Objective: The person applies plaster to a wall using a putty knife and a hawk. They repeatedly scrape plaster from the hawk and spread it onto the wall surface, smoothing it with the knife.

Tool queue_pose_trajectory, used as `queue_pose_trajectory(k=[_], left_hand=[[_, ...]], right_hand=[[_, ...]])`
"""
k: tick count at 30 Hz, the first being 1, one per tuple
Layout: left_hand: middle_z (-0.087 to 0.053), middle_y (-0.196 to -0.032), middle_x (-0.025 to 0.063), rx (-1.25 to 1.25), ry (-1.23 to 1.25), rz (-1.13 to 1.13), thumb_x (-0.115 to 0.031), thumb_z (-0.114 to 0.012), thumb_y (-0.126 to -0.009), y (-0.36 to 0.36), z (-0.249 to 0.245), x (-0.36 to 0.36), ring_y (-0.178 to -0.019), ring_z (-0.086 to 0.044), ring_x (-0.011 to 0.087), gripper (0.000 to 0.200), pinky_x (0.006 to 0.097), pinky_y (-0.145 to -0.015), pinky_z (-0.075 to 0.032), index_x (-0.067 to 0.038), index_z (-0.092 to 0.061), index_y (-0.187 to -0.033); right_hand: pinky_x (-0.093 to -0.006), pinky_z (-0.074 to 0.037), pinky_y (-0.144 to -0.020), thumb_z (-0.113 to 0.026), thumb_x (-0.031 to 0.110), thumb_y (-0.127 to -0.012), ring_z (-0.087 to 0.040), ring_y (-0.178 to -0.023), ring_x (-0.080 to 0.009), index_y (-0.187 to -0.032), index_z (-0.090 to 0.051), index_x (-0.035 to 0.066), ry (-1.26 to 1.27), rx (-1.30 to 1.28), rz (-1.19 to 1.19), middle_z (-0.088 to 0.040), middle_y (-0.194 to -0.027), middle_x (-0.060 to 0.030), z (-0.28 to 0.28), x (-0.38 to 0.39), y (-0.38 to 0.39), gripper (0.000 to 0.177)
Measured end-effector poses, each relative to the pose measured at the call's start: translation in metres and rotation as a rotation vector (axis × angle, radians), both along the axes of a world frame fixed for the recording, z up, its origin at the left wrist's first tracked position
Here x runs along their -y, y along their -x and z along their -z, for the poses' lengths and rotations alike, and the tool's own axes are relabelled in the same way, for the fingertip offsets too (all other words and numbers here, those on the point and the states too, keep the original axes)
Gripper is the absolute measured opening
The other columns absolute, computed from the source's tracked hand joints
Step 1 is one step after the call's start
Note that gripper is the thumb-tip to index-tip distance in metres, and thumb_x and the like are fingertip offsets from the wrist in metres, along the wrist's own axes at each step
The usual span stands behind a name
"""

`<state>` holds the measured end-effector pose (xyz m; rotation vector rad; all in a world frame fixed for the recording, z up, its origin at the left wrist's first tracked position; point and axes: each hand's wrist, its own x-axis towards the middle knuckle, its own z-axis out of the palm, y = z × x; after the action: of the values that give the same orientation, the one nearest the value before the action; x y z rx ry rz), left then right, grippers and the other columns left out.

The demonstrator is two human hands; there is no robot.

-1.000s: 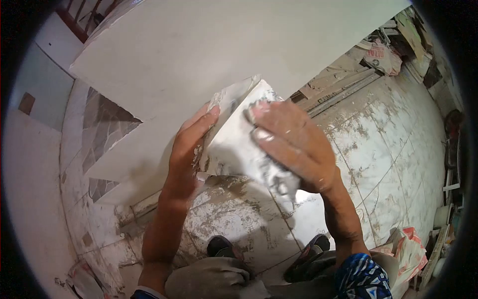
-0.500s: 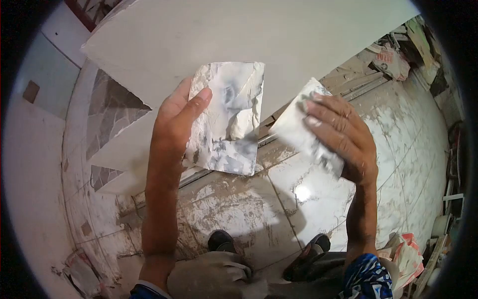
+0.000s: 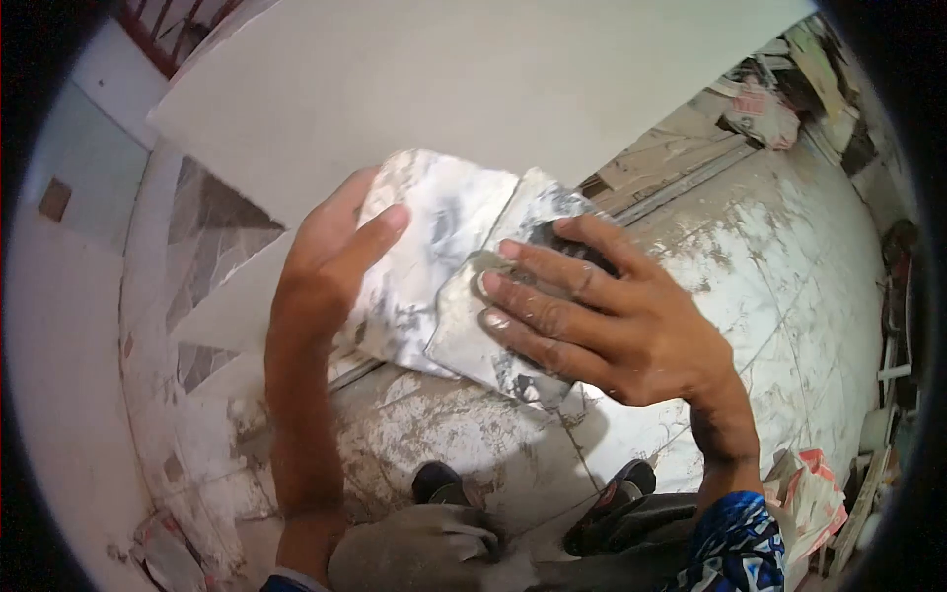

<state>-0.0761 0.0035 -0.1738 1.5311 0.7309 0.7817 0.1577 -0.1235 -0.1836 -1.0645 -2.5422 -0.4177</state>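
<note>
My left hand (image 3: 326, 252) grips a flat rectangular plate (image 3: 419, 212) smeared with white putty, thumb on its face and fingers behind. A second putty-coated flat plate, a spreader (image 3: 459, 321), is in my right hand (image 3: 631, 321), whose fingers lie over its face; the thumb is hidden. The spreader overlaps the right side of the left plate, its edge on or close against the putty. White putty marks my right fingertips.
A large pale panel (image 3: 444, 89) spans the area beyond my hands. Tiled floor (image 3: 750, 266) with white and brown smears lies below. A printed sack (image 3: 764, 113) and scraps sit at the upper right, another bag (image 3: 809, 503) at the lower right. My shoes (image 3: 439, 483) stand below.
My right hand has brought the spreader leftward onto or against the left plate and turned it. The left plate has tilted and shifted slightly down and left; the thick putty ridge on it no longer shows.
</note>
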Motion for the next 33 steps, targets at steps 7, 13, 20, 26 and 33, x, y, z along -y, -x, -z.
queue_pose_trajectory(k=[7, 13, 20, 26, 33], left_hand=[[-0.063, -0.125, 0.0161, 0.06, 0.062, -0.11, -0.012, -0.053, -0.098, 0.005, 0.013, -0.009, -0.115, -0.059, 0.0192, 0.045, 0.0303, -0.102, -0.043, 0.009, -0.049, -0.138], [-0.06, -0.133, 0.0172, 0.028, 0.061, -0.127, -0.015, -0.055, -0.097, 0.007, 0.015, -0.002, -0.12, -0.059, 0.0225, 0.053, 0.0322, -0.106, -0.041, 0.008, -0.045, -0.143], [-0.062, -0.126, 0.0144, -0.022, 0.084, -0.063, -0.009, -0.054, -0.094, 0.001, 0.011, 0.018, -0.116, -0.058, 0.0182, 0.048, 0.0296, -0.105, -0.041, 0.008, -0.049, -0.139], [-0.063, -0.124, 0.0128, -0.067, 0.104, -0.063, -0.007, -0.053, -0.093, 0.002, 0.013, 0.019, -0.113, -0.058, 0.0166, 0.046, 0.0282, -0.104, -0.041, 0.007, -0.051, -0.137], [-0.063, -0.123, 0.0137, -0.04, 0.094, -0.026, -0.011, -0.056, -0.09, 0.006, 0.017, 0.015, -0.112, -0.058, 0.017, 0.05, 0.0291, -0.102, -0.043, 0.008, -0.051, -0.135]], right_hand=[[-0.0467, -0.044, -0.109, -0.061, 0.005, -0.086, -0.057, -0.128, -0.026, -0.122, -0.067, 0.009, 0.05, -0.189, 0.087, -0.065, -0.131, -0.0073, 0.002, 0.0, -0.04, 0.037], [-0.0361, -0.052, -0.083, -0.057, 0.009, -0.097, -0.068, -0.095, -0.0238, -0.119, -0.067, 0.001, -0.141, -0.913, 0.64, -0.072, -0.106, -0.0181, -0.001, -0.032, -0.088, 0.025], [-0.0432, -0.05, -0.07, -0.052, 0.02, -0.098, -0.067, -0.073, -0.0315, -0.106, -0.066, -0.002, -0.351, -1.168, 0.857, -0.068, -0.08, -0.0244, 0.012, -0.094, -0.153, 0.027], [-0.0465, -0.051, -0.072, -0.051, 0.017, -0.094, -0.068, -0.078, -0.0423, -0.101, -0.065, -0.005, -0.396, -1.17, 0.875, -0.067, -0.08, -0.0279, 0.001, -0.119, -0.156, 0.027], [-0.0514, -0.052, -0.079, -0.053, 0.009, -0.088, -0.065, -0.09, -0.0472, -0.102, -0.065, -0.009, -0.504, -1.042, 0.865, -0.065, -0.097, -0.0318, 0.002, -0.143, -0.142, 0.026]])
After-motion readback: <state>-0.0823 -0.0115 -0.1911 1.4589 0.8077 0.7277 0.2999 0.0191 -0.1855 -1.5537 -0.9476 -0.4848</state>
